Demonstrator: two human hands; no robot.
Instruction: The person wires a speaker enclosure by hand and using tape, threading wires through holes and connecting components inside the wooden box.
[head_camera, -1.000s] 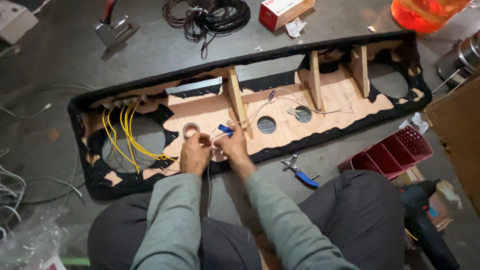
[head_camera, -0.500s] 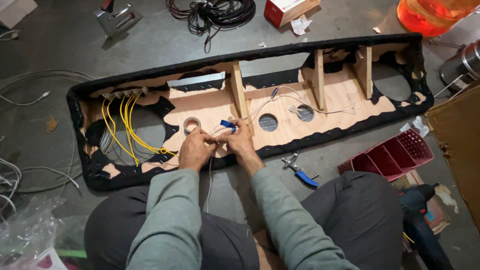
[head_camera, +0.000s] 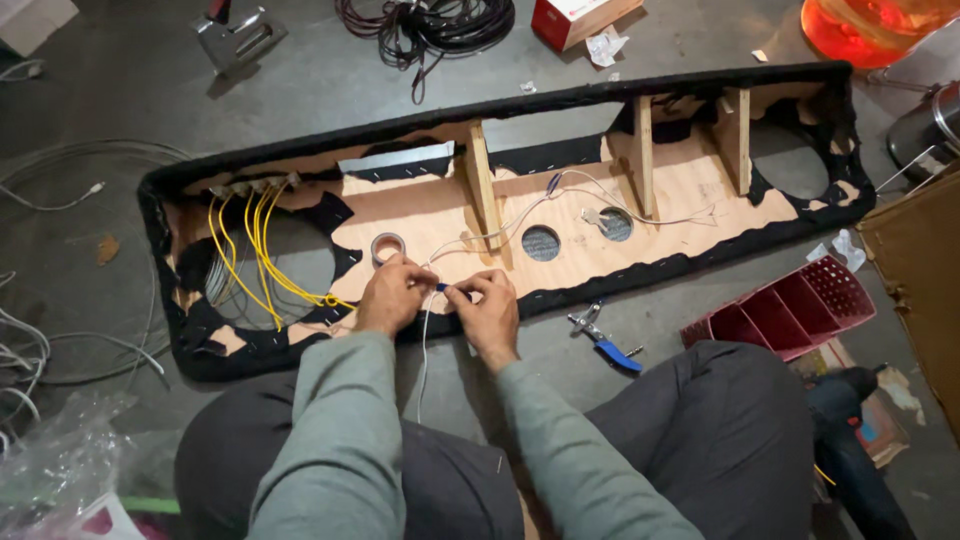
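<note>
a grey concrete floor (head_camera: 330, 110) fills the view, dusty and scuffed, evenly lit with soft shadows. well beyond the grip, at the far edge, lie a metal staple gun (head_camera: 238, 35), a coil of dark cable (head_camera: 425, 25) and a red and white carton (head_camera: 580, 18). far off to the upper right glows an orange translucent container (head_camera: 870, 25). to the right of the grip sits a red plastic divided tray (head_camera: 785, 305), beside a brown cardboard box (head_camera: 920, 290). left of it, pale cables (head_camera: 60, 190) loop over the floor, with crumpled clear plastic (head_camera: 60, 470) nearer.
</note>
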